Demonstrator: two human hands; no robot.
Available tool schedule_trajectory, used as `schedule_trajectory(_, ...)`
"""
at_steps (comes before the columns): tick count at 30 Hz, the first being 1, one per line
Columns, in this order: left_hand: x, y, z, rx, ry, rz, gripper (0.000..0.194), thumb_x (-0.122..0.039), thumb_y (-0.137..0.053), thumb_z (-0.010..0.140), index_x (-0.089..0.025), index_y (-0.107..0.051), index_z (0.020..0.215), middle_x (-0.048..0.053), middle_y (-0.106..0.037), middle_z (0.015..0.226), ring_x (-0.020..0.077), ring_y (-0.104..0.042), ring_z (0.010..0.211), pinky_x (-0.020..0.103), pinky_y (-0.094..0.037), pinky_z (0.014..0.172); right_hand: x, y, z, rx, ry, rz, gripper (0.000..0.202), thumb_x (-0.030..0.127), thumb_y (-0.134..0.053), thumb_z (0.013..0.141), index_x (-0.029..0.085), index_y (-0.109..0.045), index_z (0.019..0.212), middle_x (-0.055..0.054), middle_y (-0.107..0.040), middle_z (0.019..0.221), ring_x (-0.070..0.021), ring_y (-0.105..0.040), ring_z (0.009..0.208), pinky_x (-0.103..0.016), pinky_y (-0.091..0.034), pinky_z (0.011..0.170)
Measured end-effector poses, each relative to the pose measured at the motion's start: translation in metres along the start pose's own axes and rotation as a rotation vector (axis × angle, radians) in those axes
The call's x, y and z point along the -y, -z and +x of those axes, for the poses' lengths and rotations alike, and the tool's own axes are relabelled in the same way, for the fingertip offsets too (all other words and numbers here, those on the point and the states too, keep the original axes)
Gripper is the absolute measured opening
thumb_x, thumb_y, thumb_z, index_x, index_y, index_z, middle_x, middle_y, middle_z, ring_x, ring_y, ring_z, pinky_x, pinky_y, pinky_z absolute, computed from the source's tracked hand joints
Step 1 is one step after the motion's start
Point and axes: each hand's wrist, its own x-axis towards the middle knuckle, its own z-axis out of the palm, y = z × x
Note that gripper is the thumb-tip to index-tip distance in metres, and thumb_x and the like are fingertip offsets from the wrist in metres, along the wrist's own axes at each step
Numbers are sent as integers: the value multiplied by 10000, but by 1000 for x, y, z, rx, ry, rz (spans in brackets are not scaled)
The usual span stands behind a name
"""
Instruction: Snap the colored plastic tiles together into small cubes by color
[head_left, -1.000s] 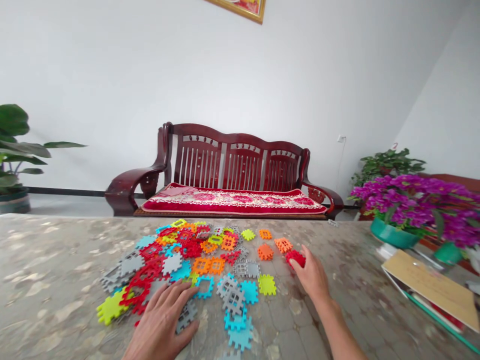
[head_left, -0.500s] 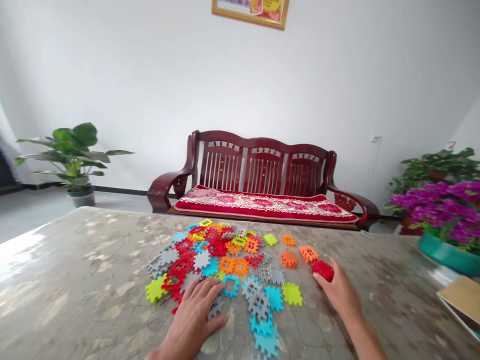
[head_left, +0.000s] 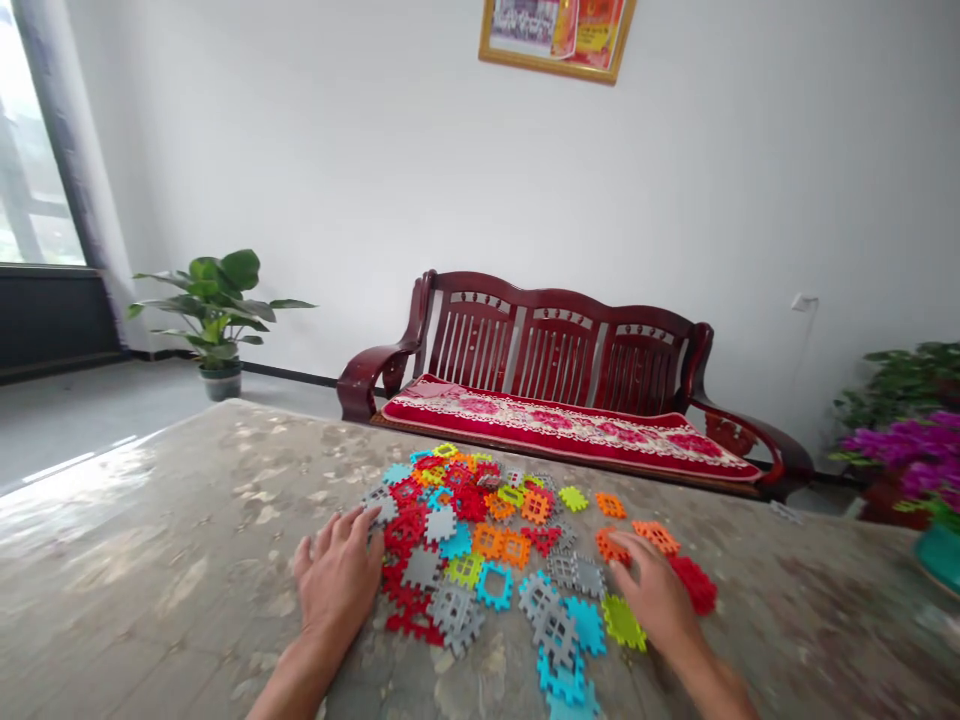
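Note:
Toothed plastic building pieces in red, grey, blue, orange and green lie in a flat heap on the table. My left hand point(head_left: 341, 570) lies over the heap's left edge, fingers stretched out, beside red pieces point(head_left: 409, 530) and a grey piece point(head_left: 381, 503). What is under its palm is hidden. My right hand point(head_left: 660, 595) reaches in from the right, thumb and fingers apart, its fingertips at a solid orange piece point(head_left: 609, 545). Close by it are a cluster of red pieces point(head_left: 694, 584), an orange window piece point(head_left: 656, 537) and a green piece point(head_left: 623, 622).
A patterned cloth covers the table point(head_left: 187, 560). Beyond it stands a dark red wooden bench point(head_left: 559, 345) with a red runner. Purple flowers point(head_left: 911, 450) in a teal pot point(head_left: 937, 550) are at the right; a potted plant point(head_left: 221, 310) stands on the floor at left.
My right hand has let go of the red pieces and moved left to the orange piece. My left hand has shifted from the heap's front to its left edge. The view has turned left.

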Motion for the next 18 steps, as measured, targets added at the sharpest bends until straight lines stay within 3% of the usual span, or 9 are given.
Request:
schedule_trajectory(3, 2, -1, 1, 87, 71, -17, 442, -324, -356, 942, -250, -619, 1289, 68, -606, 1375, 274, -496, 1296, 486, -317, 1102, 28, -17, 24, 94, 18, 10, 365, 268, -469, 826, 215, -703, 1102, -79, -691, 1198, -243, -606, 1165, -392, -433, 1060)
schedule_trajectory(8, 1, -2, 2, 90, 64, -64, 451, -325, -366, 931, -227, -614, 1294, 79, -594, 1381, 276, -496, 1283, 450, -344, 1089, 60, -44, 74, 189, 30, 15, 420, 175, -425, 849, 208, -669, 1188, -67, -677, 1241, -214, -577, 1213, -365, -411, 1078)
schedule_trajectory(13, 4, -7, 3, 106, 43, -83, 468, -319, -360, 933, -212, -604, 1317, 81, -588, 1387, 291, -454, 1325, 461, -327, 1107, 70, -62, 105, 212, -23, -30, 439, 114, -408, 842, 215, -687, 1165, -60, -714, 1165, -210, -616, 1141, -355, -428, 1035)
schedule_trajectory(18, 5, -9, 3, 101, 30, -97, 456, -318, -382, 929, -210, -611, 1309, 92, -602, 1363, 285, -474, 1300, 463, -331, 1099, 73, -68, 107, 214, -49, 7, 431, 127, -518, 765, 263, -695, 1135, -20, -743, 1010, -204, -640, 1038, -322, -467, 937)
